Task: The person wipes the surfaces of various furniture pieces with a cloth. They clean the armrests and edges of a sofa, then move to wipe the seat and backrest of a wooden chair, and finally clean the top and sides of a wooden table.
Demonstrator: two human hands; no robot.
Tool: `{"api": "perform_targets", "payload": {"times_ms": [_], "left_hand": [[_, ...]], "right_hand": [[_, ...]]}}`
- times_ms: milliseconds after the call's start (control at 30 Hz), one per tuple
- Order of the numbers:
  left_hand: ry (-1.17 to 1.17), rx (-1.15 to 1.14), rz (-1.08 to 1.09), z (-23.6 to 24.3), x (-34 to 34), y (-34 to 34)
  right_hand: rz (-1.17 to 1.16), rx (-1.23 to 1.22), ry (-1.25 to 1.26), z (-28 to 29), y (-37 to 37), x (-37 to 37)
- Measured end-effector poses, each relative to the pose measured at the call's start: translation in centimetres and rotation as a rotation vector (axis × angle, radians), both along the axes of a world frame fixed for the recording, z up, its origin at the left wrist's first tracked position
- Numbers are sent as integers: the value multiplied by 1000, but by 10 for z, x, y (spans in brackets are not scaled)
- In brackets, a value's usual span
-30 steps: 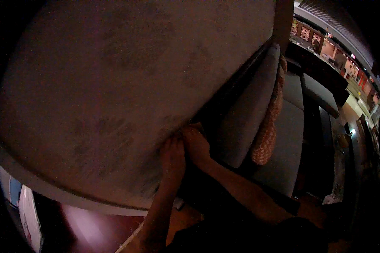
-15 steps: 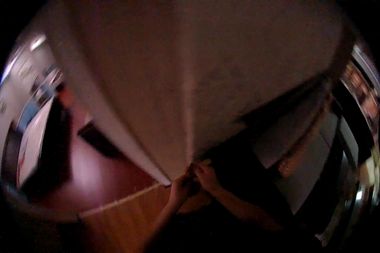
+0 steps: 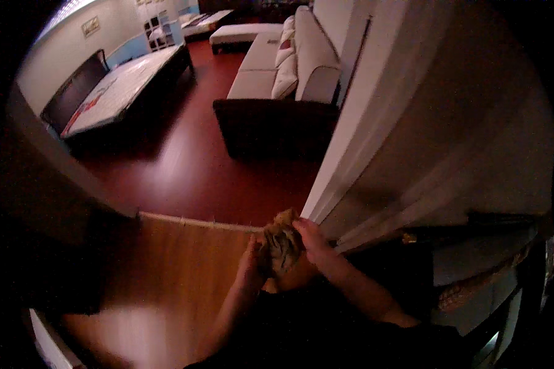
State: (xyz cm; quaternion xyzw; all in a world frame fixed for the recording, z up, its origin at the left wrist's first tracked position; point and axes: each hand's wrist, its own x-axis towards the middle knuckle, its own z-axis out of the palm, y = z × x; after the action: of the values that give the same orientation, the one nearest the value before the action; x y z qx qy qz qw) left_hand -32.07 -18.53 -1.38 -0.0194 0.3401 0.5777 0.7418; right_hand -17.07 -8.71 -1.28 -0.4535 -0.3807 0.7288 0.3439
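Note:
A crumpled brownish cloth [image 3: 284,247] with darker patches is bunched up between my two hands, low in the middle of the picture. My left hand [image 3: 252,261] closes on its left side. On the upper right side, my right hand [image 3: 311,240] grips it with bent fingers. Dim light leaves the cloth's exact kind unclear, and parts of my fingers are hard to make out.
A pale wall edge [image 3: 345,157] rises just right of my hands. Beyond a threshold strip [image 3: 184,220], dark red flooring [image 3: 184,178] leads to a beige sofa [image 3: 255,64] and a bed [image 3: 120,89]. Wooden flooring [image 3: 172,270] lies on the near side.
My view has swung left from the wall corner toward the room with the sofa and bed. The cloth between my hands now shows more clearly, and my hands stand farther apart.

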Motion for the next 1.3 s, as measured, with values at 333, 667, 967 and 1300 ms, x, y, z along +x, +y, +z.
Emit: {"api": "perform_targets", "payload": {"times_ms": [333, 667, 967, 1300], "left_hand": [[126, 129, 160, 36, -90, 16], [-142, -15, 270, 50, -155, 133], [56, 15, 244, 9, -199, 265], [124, 7, 117, 3, -240, 441]], "right_hand": [[133, -250, 161, 36, 47, -87], [622, -110, -17, 50, 172, -176], [515, 262, -351, 32, 317, -234], [325, 440, -440, 26, 437, -255]]}}
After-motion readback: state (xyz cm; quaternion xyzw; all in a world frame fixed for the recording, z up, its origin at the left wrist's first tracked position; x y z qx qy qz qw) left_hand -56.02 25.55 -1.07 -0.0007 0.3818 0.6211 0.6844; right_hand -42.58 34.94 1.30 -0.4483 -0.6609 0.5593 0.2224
